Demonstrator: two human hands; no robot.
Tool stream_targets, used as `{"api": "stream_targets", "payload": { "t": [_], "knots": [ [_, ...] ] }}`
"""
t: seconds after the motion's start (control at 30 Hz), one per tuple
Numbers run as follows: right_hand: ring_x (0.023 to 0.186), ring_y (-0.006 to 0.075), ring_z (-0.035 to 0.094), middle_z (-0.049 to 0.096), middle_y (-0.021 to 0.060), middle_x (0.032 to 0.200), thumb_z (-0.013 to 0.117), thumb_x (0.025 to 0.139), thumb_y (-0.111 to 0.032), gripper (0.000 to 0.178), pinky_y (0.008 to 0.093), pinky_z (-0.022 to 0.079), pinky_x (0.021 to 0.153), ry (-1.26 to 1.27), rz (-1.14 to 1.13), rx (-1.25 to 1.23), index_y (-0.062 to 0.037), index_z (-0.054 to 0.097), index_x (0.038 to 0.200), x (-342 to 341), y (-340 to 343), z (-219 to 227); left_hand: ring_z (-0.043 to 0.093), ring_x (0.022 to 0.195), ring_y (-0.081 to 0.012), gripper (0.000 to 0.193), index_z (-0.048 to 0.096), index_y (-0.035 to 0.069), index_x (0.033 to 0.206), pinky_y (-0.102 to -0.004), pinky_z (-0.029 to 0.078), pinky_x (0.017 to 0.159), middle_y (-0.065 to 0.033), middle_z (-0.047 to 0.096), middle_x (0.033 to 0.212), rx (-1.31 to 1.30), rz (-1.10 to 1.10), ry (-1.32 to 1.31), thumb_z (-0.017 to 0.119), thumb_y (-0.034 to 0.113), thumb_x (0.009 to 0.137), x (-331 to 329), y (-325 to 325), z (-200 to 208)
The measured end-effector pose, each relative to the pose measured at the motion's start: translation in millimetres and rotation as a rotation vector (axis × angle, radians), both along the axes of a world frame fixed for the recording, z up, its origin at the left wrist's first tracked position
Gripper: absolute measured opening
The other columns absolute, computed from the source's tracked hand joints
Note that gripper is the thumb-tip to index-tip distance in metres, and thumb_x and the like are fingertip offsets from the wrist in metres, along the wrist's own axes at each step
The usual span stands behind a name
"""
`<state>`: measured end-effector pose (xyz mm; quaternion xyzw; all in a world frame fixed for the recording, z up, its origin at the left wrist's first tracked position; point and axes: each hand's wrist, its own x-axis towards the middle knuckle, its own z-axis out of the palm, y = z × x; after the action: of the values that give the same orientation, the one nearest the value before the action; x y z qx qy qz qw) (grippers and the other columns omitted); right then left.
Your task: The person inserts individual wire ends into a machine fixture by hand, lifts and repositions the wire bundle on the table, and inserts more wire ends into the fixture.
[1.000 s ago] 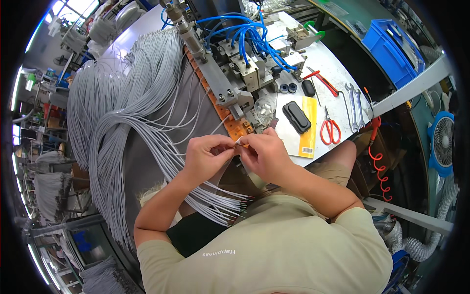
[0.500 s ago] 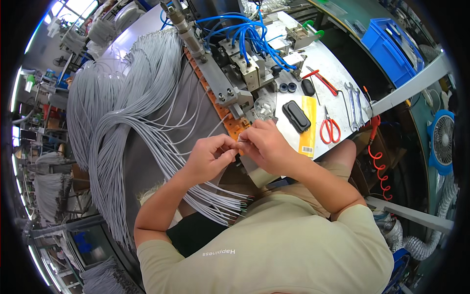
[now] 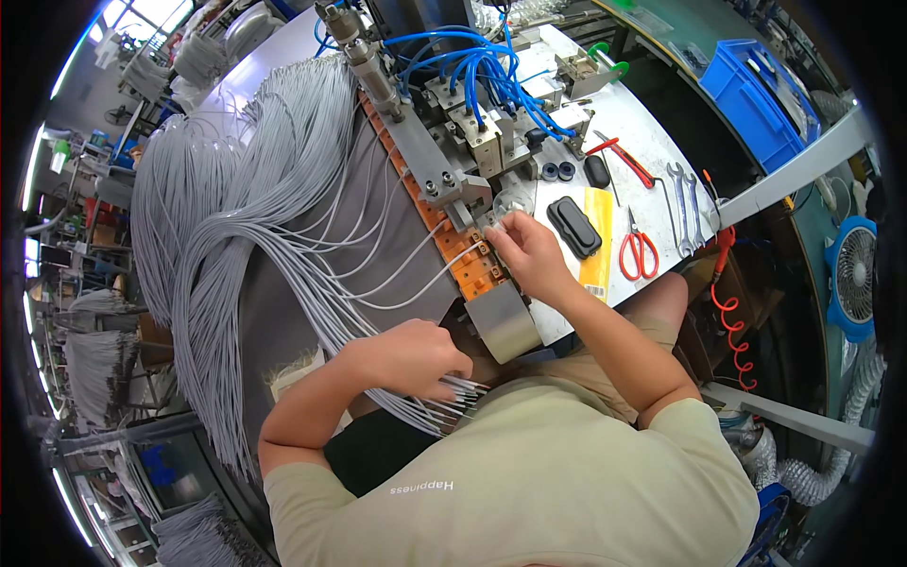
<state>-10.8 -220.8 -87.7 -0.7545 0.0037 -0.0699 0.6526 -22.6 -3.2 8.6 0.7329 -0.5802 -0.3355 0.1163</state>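
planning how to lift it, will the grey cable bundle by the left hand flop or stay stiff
Probably floppy: the grey cable bundle sweeps in a long curve. It may splay when lifted, since its cable ends fan out beside the left hand.

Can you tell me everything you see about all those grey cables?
The grey cables are long, thin and look plastic-coated. They lie in thick, curving bundles left of the orange strip. One bunch sweeps down toward the person's lap, ending in darker tips. The left hand is over that bunch, but I can't tell if it grips any. A few single cables bend away to the strip.
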Motion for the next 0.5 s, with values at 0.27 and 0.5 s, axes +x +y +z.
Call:
{"api": "stream_targets", "payload": {
  "t": [0.27,0.5],
  "knots": [
    [0.06,0.005,0.047,0.054,-0.0011,0.067,0.061,0.098,-0.021,0.021,0.0237,0.037,0.053,0.159,0.04,0.059,-0.0025,0.056,0.09,4,0,-5,0.062,0.063,-0.0152,0.009,0.074,0.005,0.087,-0.0284,0.049,0.061,-0.0052,0.068,0.073,-0.519,0.366,0.328,0.077,0.012,0.082,22,-3,-10],
    [0.057,0.0051,0.046,0.053,0.0003,0.062,0.059,0.1,-0.02,0.019,0.026,0.038,0.051,0.079,-0.11,-0.084,-0.0023,0.058,0.093,-6,-4,4,0.062,0.072,-0.0067,0.017,0.067,-0.002,0.108,-0.0231,0.05,0.063,-0.0041,0.069,0.081,-0.496,0.906,0.517,0.066,0.006,0.093,19,-3,-10]
  ]
}}
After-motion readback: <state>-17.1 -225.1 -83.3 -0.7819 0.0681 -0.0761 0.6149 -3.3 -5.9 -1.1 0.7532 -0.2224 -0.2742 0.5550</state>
